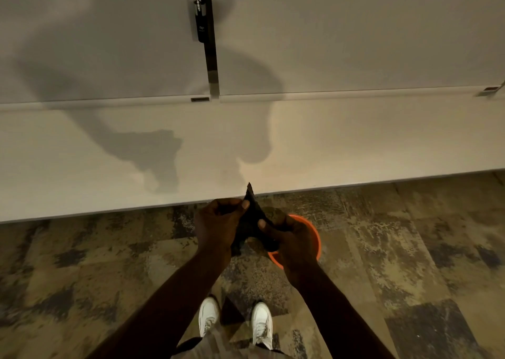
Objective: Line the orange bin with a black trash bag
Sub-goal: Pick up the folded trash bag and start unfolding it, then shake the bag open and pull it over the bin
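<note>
The person wears 2 white lace-up sneakers (208, 316) and greyish-khaki trousers (218, 345), with both forearms (175, 296) bare

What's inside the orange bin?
Of the orange bin only a strip of rim and inner wall shows. The right hand and the black trash bag, which it grips with the left hand, cover the rest, so its contents cannot be seen.

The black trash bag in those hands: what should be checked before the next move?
1. Grip on the crumpled black plastic trash bag: ok, left hand and right hand both pinch it.
2. Bag spread open: not ok, it is bunched.
3. Bag's open end found: cannot tell.
4. Is the round orange plastic bin close by: ok, on the floor beneath the right hand.
5. Bin's inside free: cannot tell, hands hide most of it.
</note>
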`<action>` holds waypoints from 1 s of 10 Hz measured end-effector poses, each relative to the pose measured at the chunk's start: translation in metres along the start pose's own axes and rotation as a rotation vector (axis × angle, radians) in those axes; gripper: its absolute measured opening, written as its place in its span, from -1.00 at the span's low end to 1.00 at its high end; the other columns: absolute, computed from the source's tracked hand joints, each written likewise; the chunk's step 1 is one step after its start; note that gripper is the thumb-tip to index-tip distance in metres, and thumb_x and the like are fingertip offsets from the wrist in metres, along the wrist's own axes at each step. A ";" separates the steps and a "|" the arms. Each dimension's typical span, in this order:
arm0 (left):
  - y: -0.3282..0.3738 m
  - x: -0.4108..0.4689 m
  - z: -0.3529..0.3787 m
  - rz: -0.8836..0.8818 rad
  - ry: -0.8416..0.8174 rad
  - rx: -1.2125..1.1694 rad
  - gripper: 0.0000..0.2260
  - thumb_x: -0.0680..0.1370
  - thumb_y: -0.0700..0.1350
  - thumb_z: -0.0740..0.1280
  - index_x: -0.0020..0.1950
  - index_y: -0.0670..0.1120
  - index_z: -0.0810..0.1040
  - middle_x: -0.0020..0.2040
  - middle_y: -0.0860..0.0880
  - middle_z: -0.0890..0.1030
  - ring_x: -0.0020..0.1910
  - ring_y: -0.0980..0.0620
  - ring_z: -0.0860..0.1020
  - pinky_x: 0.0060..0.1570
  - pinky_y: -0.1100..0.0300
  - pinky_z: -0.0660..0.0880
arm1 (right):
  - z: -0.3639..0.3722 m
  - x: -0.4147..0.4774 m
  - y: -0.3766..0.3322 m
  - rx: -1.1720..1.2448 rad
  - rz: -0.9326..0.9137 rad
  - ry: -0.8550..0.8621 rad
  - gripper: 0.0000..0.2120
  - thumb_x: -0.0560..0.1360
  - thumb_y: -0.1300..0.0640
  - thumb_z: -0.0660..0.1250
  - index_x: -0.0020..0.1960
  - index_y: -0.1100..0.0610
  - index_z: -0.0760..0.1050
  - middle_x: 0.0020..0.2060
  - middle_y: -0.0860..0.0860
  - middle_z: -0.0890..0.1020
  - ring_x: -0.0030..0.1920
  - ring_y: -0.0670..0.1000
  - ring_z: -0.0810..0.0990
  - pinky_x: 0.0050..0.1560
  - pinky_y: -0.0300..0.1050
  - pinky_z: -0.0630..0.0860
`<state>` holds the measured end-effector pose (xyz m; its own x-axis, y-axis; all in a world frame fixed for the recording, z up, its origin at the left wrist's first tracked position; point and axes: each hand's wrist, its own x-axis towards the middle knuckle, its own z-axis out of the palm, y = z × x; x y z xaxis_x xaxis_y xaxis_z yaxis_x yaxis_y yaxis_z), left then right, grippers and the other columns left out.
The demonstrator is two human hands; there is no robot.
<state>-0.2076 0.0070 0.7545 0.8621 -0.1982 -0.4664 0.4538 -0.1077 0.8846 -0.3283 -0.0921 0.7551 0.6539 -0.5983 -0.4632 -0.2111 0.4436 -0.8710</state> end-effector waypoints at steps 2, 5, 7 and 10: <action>0.001 0.004 -0.015 0.000 0.080 -0.038 -0.86 0.53 -0.23 0.56 -0.12 0.01 0.72 -0.19 0.10 0.73 -0.11 0.06 0.70 -0.36 0.33 0.58 | -0.005 0.001 -0.006 0.366 0.051 0.100 -0.74 0.47 0.20 0.49 -0.24 0.17 0.42 -0.19 0.13 0.70 -0.01 0.20 0.71 0.04 0.19 0.62; -0.003 0.029 -0.039 -0.136 0.148 -0.095 -0.78 0.74 -0.18 0.27 0.28 -0.27 0.60 0.13 -0.26 0.62 0.05 -0.14 0.62 -0.10 0.09 0.56 | -0.022 0.015 -0.008 0.272 -0.004 0.502 -0.79 0.56 0.36 0.46 -0.20 0.22 0.52 -0.27 0.13 0.65 -0.15 0.15 0.64 -0.11 0.01 0.62; -0.003 0.041 -0.045 -0.338 0.045 -0.309 -0.80 0.75 -0.22 0.23 0.29 -0.20 0.60 0.04 -0.13 0.67 -0.02 -0.09 0.65 -0.10 0.08 0.65 | -0.031 0.023 -0.013 0.597 0.323 0.340 -0.72 0.73 0.18 0.22 0.08 0.32 0.64 -0.15 0.19 0.77 -0.16 0.09 0.78 -0.24 -0.07 0.70; 0.010 0.063 -0.060 -0.390 0.222 -0.352 -0.58 0.77 -0.15 0.10 0.63 -0.21 0.35 0.59 -0.22 0.45 0.54 -0.23 0.48 0.36 -0.06 0.52 | -0.035 0.010 0.007 0.260 0.190 0.442 -0.77 0.56 0.48 0.37 -0.10 0.19 0.64 -0.14 0.17 0.71 -0.17 0.14 0.70 -0.18 0.08 0.64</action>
<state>-0.1351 0.0523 0.7346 0.6253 0.0046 -0.7804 0.7629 0.2068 0.6125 -0.3483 -0.1182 0.7389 0.2418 -0.6900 -0.6822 -0.0722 0.6883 -0.7218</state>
